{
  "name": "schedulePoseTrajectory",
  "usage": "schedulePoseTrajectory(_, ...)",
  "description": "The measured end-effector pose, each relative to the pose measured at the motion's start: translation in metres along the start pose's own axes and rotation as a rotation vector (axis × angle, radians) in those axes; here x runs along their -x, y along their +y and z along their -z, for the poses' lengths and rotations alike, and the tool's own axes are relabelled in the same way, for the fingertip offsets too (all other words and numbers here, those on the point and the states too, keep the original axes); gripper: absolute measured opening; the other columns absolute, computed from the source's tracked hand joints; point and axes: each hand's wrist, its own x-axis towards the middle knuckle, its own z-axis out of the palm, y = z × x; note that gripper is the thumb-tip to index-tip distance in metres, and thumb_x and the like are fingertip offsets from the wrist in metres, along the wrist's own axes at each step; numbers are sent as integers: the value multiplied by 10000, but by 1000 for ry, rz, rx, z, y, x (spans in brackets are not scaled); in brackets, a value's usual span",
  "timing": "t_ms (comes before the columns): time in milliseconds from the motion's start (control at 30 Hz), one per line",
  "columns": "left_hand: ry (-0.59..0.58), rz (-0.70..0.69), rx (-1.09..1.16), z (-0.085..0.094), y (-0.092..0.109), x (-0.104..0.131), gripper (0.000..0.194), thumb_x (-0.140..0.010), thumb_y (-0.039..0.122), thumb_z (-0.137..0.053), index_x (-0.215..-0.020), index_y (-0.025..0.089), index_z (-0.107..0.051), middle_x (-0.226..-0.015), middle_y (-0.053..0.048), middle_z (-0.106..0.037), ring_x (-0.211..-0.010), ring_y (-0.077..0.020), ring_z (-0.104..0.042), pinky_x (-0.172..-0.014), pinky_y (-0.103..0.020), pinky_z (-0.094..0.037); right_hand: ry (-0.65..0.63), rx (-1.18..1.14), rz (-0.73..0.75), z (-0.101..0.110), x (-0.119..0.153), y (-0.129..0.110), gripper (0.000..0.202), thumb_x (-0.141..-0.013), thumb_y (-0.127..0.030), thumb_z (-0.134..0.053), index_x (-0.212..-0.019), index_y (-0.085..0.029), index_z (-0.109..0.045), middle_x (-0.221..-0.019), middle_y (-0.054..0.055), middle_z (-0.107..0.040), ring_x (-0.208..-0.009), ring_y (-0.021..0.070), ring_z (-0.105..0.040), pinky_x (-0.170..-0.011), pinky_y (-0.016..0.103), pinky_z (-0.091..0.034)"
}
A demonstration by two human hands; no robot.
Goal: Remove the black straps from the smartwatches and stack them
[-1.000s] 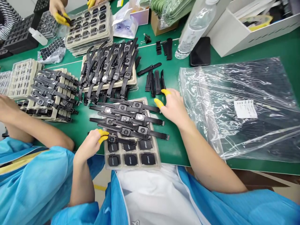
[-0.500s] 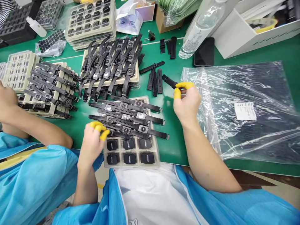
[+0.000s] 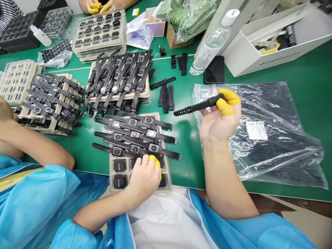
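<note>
My right hand (image 3: 220, 116), yellow covers on its thumb and fingertip, pinches one end of a black watch strap (image 3: 195, 107). The strap's holed end points left, raised over the green table. My left hand (image 3: 145, 174) reaches down over the near part of a clear plastic tray (image 3: 168, 173), its fingers closed together. Whatever is under those fingertips is hidden. Square black watch bodies (image 3: 119, 166) sit in the tray's near cells. Across its far part lie several watches with straps (image 3: 135, 135), backs up. Beyond the tray are loose straps (image 3: 166, 98).
Stacked trays of strapped watches (image 3: 118, 81) stand behind and to the left. A plastic bag of dark contents (image 3: 275, 155) covers the right side. Behind it are a phone (image 3: 214, 70), a bottle (image 3: 211, 45) and a white box (image 3: 249, 55). Another person's arm (image 3: 33, 141) rests at left.
My left hand has moved right from the tray's left edge onto its near cells. My right hand has moved right and turned palm up with the strap. The view has shifted slightly.
</note>
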Motion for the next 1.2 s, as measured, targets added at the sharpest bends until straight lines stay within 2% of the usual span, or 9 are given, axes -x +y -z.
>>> schedulePoseTrajectory(167, -81, -61, 24, 16, -10, -6, 166, -861, 48, -563, -845, 172, -672, -829, -98, -672, -799, -289, -662, -636, -401, -512, -33, -66, -207, -15, 15, -13, 228, -788, -295, -724, -974, -164, -709, -853, 33, -591, -776, 172, -625, -615, 300, -550)
schedulePoseTrajectory(267, -65, -102, 195, 42, -29, -15, 101, -935, 152, -542, -924, 180, -638, -824, -76, -678, -759, -267, -678, -614, -373, -516, -198, -31, -381, -23, 30, -18, 272, -799, -388, -796, -957, -196, -686, -848, 24, -615, -769, 167, -640, -567, 269, -553)
schedulePoseTrajectory(367, 17, 103, 384, 59, -57, -38, 148, -1005, 274, -494, -1076, 186, -591, -814, -66, -695, -720, -265, -696, -629, -362, -532, -446, -9, -557, -34, 54, -20, 314, -823, -456, -812, -986, -266, -622, -842, -14, -641, -647, 148, -628, -451, 239, -488)
schedulePoseTrajectory(433, 92, 225, 532, 53, -76, -58, 196, -999, 280, -501, -1163, 184, -551, -869, -76, -718, -778, -271, -722, -707, -375, -569, -594, 12, -663, -40, 70, -19, 339, -858, -517, -777, -1014, -283, -587, -775, -36, -649, -524, 129, -574, -399, 231, -432)
schedulePoseTrajectory(500, 209, 241, 679, 35, -90, -75, 287, -946, 193, -520, -1232, 181, -509, -1038, -112, -734, -944, -278, -741, -814, -395, -597, -695, 58, -749, -43, 83, -16, 344, -895, -548, -732, -1008, -269, -566, -691, -48, -641, -452, 110, -510, -388, 221, -389)
schedulePoseTrajectory(600, 390, 97, 835, 3, -99, -88, 454, -898, 74, -471, -1338, 184, -477, -1287, -136, -681, -1198, -242, -684, -1014, -398, -572, -785, 137, -845, -44, 91, -12, 353, -905, -539, -724, -950, -227, -565, -640, -45, -627, -440, 85, -456, -399, 204, -339)
schedulePoseTrajectory(700, 484, -67, 816, -17, -100, -89, 550, -862, 13, -439, -1377, 188, -519, -1367, -129, -643, -1324, -234, -609, -1117, -415, -525, -831, 194, -891, -41, 89, -9, 374, -886, -535, -744, -905, -201, -576, -634, -37, -623, -445, 75, -447, -406, 201, -321)
schedulePoseTrajectory(900, 482, -191, 748, -18, -105, -86, 571, -892, 24, -418, -1422, 197, -542, -1363, -134, -642, -1356, -256, -585, -1136, -470, -524, -828, 217, -881, -39, 85, -9, 368, -874, -522, -749, -835, -197, -579, -593, -28, -612, -432, 82, -441, -396, 210, -308)
schedulePoseTrajectory(1200, 499, -109, 777, -21, -101, -85, 539, -924, 49, -439, -1429, 207, -543, -1385, -133, -639, -1353, -261, -587, -1127, -462, -528, -717, 176, -854, -43, 87, -8, 373, -843, -519, -781, -839, -210, -572, -577, -41, -583, -431, 80, -414, -401, 211, -312)
